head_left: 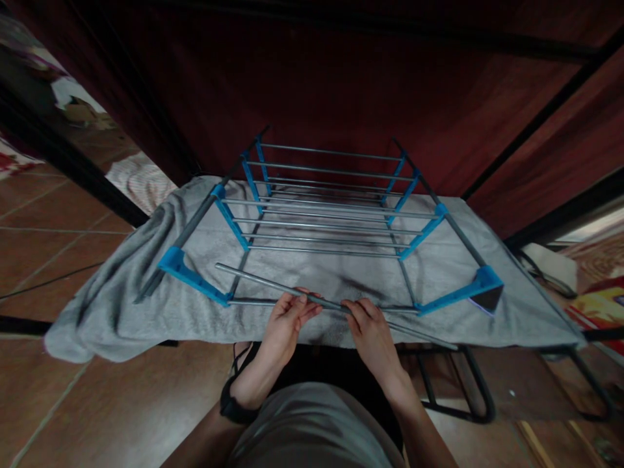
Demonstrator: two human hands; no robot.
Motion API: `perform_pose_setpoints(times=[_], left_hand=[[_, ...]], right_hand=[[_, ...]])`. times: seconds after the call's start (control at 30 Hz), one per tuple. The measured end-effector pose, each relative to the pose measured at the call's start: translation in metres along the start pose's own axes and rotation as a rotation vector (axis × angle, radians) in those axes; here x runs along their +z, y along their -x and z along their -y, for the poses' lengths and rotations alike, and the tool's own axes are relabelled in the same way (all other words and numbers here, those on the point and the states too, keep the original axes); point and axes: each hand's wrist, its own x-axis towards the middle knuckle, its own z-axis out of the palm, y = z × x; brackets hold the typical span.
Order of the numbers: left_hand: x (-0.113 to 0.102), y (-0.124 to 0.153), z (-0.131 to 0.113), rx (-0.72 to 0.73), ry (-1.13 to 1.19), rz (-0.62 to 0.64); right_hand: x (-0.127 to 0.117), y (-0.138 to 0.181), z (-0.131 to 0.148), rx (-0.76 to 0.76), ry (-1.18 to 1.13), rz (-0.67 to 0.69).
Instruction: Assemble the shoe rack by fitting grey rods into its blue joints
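Both of my hands are closed on a thin grey metal tube (266,282), which lies at a slant in front of the rack, its left end farther from me. My left hand (288,315) pinches it left of the middle; my right hand (366,322) grips it just to the right. Behind it is a partly built rack (322,224) of grey tubes and blue plastic brackets, lying on its side. A blue bracket (195,278) marks its near left corner and another blue bracket (453,294) its near right corner. One tube joins these two low down.
A grey blanket (121,312) covers the surface under the rack. Dark red panels (331,78) with black frame bars stand behind. At the right corner bracket lies a small dark piece (489,299). Black metal legs (480,390) show below the right front edge, above a tiled floor (63,390).
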Motion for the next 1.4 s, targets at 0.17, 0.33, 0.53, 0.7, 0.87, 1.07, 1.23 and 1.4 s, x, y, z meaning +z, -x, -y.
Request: perform_pose_setpoints(times=[0.17, 0.33, 0.53, 0.7, 0.87, 1.07, 1.23, 1.4], left_hand=[[-0.008, -0.007, 0.001, -0.032, 0.095, -0.113], [-0.016, -0.012, -0.001, -0.098, 0.160, -0.268], [-0.018, -0.015, 0.000, -0.161, 0.196, -0.363], [-0.014, -0.014, 0.003, -0.175, 0.202, -0.386], [-0.013, -0.014, 0.005, -0.170, 0.196, -0.386], [-0.017, -0.015, 0.008, -0.139, 0.204, -0.387], [-0.019, -0.015, 0.010, -0.127, 0.213, -0.396], [-0.018, -0.015, 0.011, -0.128, 0.220, -0.406]], right_hand=[[0.000, -0.001, 0.000, 0.043, 0.165, 0.032], [0.003, 0.002, -0.011, 0.075, 0.255, 0.039], [0.008, 0.006, -0.025, 0.089, 0.269, -0.003], [0.013, 0.006, -0.034, 0.101, 0.242, -0.051], [0.015, 0.010, -0.044, 0.128, 0.236, -0.095], [0.012, 0.023, -0.058, 0.220, 0.300, -0.235], [0.002, 0.038, -0.080, 0.420, 0.262, -0.511], [-0.008, 0.051, -0.104, 0.643, -0.164, -0.794]])
